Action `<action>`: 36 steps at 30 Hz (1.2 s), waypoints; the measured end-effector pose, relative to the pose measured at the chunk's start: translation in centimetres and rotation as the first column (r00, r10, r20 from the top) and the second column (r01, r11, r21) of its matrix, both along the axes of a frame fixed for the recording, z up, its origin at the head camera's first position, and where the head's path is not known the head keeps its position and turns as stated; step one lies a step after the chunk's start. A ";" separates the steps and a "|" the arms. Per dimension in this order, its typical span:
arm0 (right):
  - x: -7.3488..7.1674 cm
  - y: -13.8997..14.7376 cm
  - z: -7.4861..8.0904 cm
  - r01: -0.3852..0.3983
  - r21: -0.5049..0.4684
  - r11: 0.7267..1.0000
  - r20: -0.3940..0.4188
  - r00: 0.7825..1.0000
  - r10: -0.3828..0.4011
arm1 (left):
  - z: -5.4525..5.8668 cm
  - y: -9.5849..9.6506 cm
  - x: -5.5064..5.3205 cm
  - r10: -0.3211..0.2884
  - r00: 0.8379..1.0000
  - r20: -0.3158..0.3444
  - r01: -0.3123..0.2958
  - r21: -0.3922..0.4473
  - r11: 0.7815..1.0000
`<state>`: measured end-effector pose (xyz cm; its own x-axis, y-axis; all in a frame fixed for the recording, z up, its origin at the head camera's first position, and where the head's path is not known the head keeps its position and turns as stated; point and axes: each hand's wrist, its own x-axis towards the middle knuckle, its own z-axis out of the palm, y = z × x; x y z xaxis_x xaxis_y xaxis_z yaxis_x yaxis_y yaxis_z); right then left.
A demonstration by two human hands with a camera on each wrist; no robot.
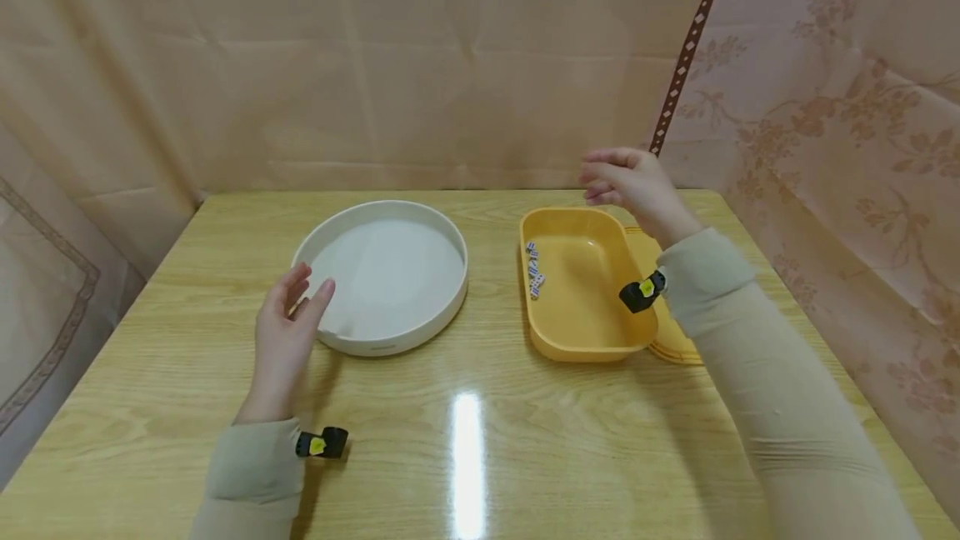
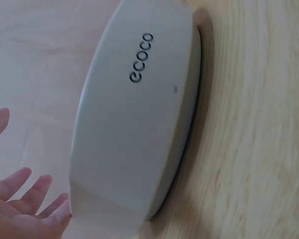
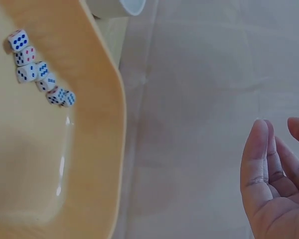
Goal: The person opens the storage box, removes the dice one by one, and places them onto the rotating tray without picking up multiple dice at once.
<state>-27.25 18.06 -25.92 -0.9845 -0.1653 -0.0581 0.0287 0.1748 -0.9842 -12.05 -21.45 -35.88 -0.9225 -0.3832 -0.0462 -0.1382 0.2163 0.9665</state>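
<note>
My left hand (image 1: 285, 336) is at the near left rim of a round white tray (image 1: 384, 346), thumb and fingers spread, nothing held. In the left wrist view, the little finger meets the tray's edge; whether it touches is unclear. My right hand (image 1: 630, 186) hovers over the far right corner of a yellow tub (image 1: 585, 298). Its fingers bend loosely, with a gap between thumb and fingers and no object visible there. Several white dice (image 3: 35, 62) with blue and red dots lie in a row along the tub's left wall.
A yellow lid (image 1: 678, 348) lies on the wooden table (image 1: 405, 440), partly under the tub's right side. Light reflects off the table front. Beige cloth (image 1: 390, 65) hangs behind the table, and patterned cloth (image 1: 847, 157) hangs at the right.
</note>
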 end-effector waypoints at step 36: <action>-1.4 -1.2 -8.6 -0.273 0.103 0.957 0.223 0.944 0.245 | -3.1 -1.2 -0.2 -0.010 0.998 0.067 0.002 0.112 0.994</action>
